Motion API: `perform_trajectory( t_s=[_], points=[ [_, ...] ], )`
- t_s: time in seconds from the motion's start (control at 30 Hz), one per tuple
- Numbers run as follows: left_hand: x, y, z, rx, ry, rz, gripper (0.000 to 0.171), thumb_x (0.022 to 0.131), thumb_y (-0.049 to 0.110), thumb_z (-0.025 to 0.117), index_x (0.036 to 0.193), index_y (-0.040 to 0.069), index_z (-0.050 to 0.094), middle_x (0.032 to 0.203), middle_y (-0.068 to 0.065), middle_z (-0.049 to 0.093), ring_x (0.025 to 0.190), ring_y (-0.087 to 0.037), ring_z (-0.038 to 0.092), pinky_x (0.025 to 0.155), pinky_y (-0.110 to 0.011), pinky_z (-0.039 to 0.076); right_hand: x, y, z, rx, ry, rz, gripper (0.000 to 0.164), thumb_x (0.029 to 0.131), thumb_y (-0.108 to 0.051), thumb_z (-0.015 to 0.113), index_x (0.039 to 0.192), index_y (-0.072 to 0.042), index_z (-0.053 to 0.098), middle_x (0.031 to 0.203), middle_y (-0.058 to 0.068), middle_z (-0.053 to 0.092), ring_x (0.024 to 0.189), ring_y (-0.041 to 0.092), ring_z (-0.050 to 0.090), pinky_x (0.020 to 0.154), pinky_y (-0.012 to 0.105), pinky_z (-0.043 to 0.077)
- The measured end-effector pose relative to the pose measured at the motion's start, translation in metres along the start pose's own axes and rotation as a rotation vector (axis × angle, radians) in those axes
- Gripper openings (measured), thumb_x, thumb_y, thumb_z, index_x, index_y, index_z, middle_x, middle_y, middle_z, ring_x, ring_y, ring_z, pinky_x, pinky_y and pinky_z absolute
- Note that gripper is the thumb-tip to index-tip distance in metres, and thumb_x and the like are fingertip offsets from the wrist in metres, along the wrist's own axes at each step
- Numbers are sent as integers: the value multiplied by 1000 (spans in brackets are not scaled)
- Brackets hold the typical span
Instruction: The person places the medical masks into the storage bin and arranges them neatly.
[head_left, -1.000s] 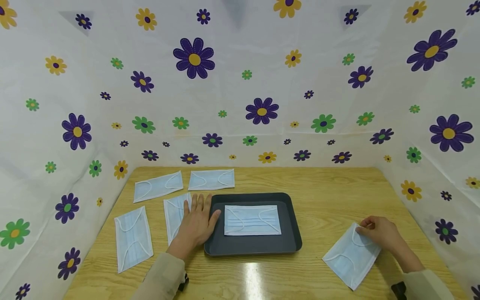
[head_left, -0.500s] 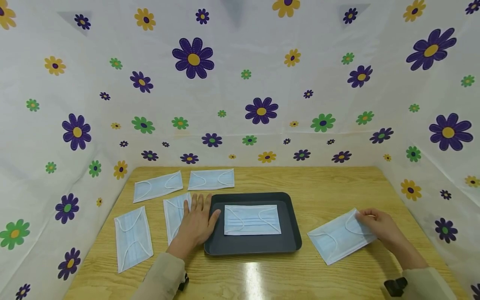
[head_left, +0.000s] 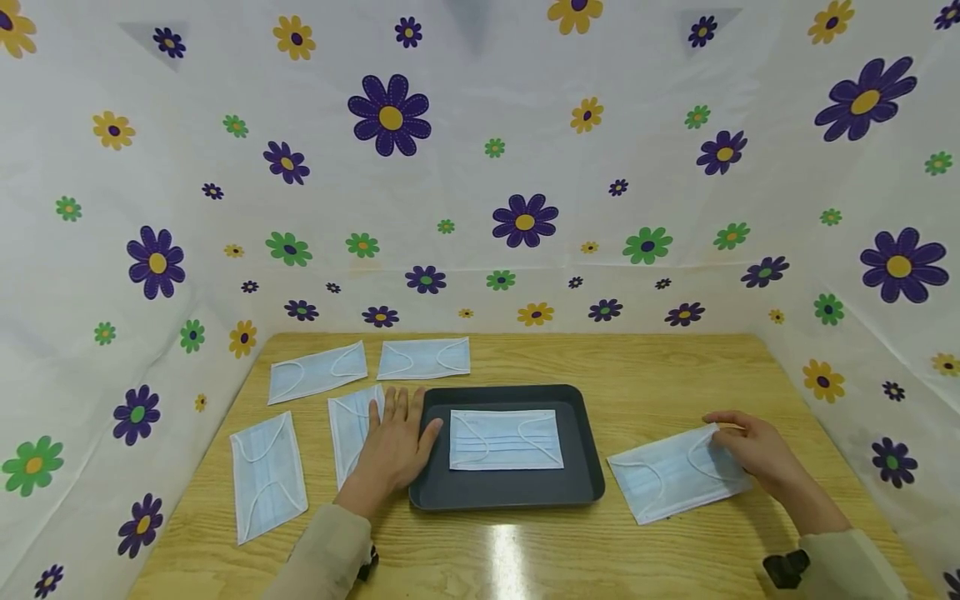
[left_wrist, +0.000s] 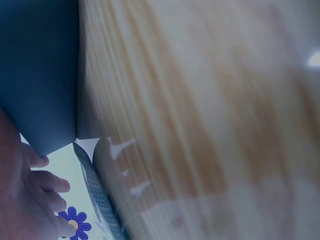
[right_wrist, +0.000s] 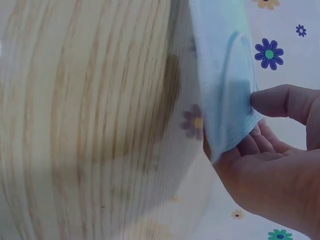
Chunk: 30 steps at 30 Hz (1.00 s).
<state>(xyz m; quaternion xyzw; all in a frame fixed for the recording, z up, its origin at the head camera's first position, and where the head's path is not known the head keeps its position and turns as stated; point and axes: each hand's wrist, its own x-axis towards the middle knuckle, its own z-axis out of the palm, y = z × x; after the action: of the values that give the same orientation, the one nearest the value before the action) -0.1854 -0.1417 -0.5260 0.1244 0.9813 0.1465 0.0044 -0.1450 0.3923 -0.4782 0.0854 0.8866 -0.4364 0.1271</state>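
My right hand (head_left: 761, 454) pinches one end of a light blue face mask (head_left: 671, 475) to the right of the tray. In the right wrist view the thumb (right_wrist: 280, 102) presses the mask (right_wrist: 227, 75) from one side, with the other fingers behind it. A dark grey tray (head_left: 502, 492) stands mid-table, and a pleated face mask (head_left: 506, 440) lies flat inside it. At the tray's left wall rests my left hand (head_left: 392, 442), its fingers straight and spread. Those fingers partly cover another mask (head_left: 347, 433).
Three more masks lie at the left of the wooden table (head_left: 645, 375): one near the left edge (head_left: 268, 477), two along the back, a tilted mask (head_left: 318, 372) and a straighter mask (head_left: 423, 358). A white flowered cloth (head_left: 450, 108) walls the back and sides.
My right hand has lifted the pinched mask up and left, turning it to lie more level beside the tray. The left hand, the tray and the other masks stay put.
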Motion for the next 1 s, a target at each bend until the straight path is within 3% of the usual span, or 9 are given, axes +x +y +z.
perform_trajectory(
  t_s=[0.1,0.17,0.23,0.4,0.57,0.67,0.83,1.0],
  points=[
    [0,1,0,-1,8,3,74,113,52,36,166,3,27,168,-32,29,160,-50,19,127,-72,11,0,-2,0,-30,-13,-1,48,110,-21,47,145,12,48,141,38,52,108,27,56,82,33,47],
    [0,1,0,-3,10,2,74,112,52,37,166,3,27,168,-32,29,160,-50,19,127,-72,11,0,-4,0,-51,-24,2,50,111,-27,50,143,11,51,146,39,49,119,39,55,88,40,49],
    [0,1,0,-1,6,0,74,113,52,36,167,3,27,168,-32,29,160,-50,19,127,-72,11,1,-5,1,-98,-27,-12,52,109,-35,57,138,9,58,146,37,52,121,42,56,88,42,50],
    [0,0,-1,-2,-3,-4,73,113,53,33,167,5,25,169,-31,28,161,-49,17,128,-71,9,1,-5,2,-214,-69,-69,47,100,-42,72,124,-2,75,133,26,68,109,28,65,82,35,52],
    [0,0,-1,-2,-2,-5,74,113,54,34,167,5,25,169,-31,28,161,-49,18,128,-71,9,0,-3,5,-242,-129,-105,34,96,-35,78,111,-5,82,118,17,78,109,28,71,83,32,57],
    [0,0,0,0,1,-5,73,113,53,34,167,4,25,169,-31,28,161,-49,18,127,-71,9,0,-4,5,-240,-133,-96,33,99,-34,75,111,-3,81,114,14,79,105,20,70,81,27,54],
    [1,0,1,0,6,-2,73,113,53,34,167,4,25,169,-31,28,161,-49,18,127,-72,10,0,-4,3,-177,-77,-41,43,106,-36,64,121,2,74,126,20,72,106,13,61,83,27,50],
    [1,0,1,9,10,0,73,113,52,34,167,4,26,168,-31,28,161,-49,19,127,-72,11,0,-5,1,-100,-55,16,47,106,-37,65,124,6,72,130,23,70,101,11,59,78,29,51]
  ],
)
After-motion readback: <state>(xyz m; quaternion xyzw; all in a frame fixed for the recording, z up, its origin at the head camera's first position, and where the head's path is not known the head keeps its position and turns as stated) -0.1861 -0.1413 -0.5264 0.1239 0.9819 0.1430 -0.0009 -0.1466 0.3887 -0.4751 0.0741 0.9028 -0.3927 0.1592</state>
